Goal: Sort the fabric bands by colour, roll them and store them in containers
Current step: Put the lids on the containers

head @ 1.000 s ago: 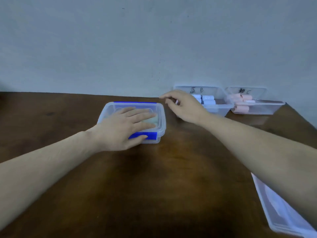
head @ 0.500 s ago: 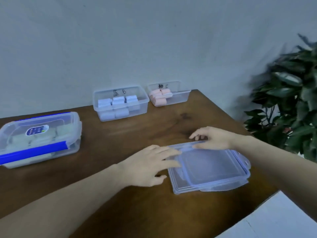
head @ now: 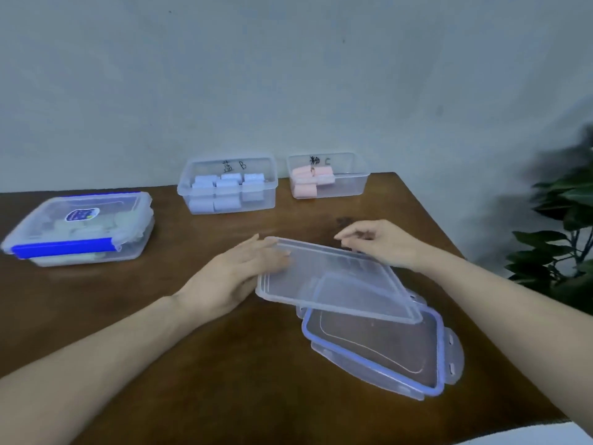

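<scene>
Blue rolls (head: 224, 187), pink rolls (head: 308, 181), poss. pale-green rolls (head: 80, 228) in blue-clipped container (head: 64, 248).

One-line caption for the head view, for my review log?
Both hands, left hand and right hand, lift the upper clear lid off a second lid; two open bins of rolled bands wait behind.
</scene>
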The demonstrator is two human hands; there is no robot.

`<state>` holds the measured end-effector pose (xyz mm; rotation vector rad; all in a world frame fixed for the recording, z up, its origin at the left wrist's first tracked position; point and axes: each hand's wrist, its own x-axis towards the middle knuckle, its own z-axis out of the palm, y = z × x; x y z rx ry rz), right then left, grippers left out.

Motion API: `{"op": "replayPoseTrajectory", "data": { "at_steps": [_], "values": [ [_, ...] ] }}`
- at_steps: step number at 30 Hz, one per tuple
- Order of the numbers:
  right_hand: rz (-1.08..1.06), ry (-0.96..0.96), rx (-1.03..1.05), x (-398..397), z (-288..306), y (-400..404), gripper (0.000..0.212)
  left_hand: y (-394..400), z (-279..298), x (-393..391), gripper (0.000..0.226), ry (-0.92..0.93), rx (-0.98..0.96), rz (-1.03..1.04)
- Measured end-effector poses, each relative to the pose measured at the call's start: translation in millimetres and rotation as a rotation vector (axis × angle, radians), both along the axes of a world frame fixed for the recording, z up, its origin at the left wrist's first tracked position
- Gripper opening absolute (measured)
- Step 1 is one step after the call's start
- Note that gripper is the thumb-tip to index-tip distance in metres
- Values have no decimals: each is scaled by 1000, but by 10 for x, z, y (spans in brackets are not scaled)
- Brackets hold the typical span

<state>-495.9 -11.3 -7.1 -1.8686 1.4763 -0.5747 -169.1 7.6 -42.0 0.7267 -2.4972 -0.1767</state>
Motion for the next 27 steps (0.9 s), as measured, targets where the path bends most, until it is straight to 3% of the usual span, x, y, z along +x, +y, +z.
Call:
{"op": "replayPoseTrajectory", "data": {
  "at_steps": [3,6,10,13,19,24,27],
  "values": [
    [-5,-185,88,53,122,-106,26,50,217,219,29,204,133,190],
    [6,-498,211,187,115,-190,42,0,337,405,23,372,267,362],
    [-22,-769,196,521,74,-383,67,-349,398,624,19,640,417,448],
    [-152,-683,43,851,98,-597,45,-668,451,705,22,835,491,508],
    [-424,-528,-82,1404,124,-1246,35,-1460,532,789,27,1143,589,767],
    [-514,-335,-129,1621,41,-1701,44,-2099,443,893,34,1083,709,877],
    [-530,-295,-118,1678,10,-1834,47,-2214,438,851,26,995,731,894]
  ]
}}
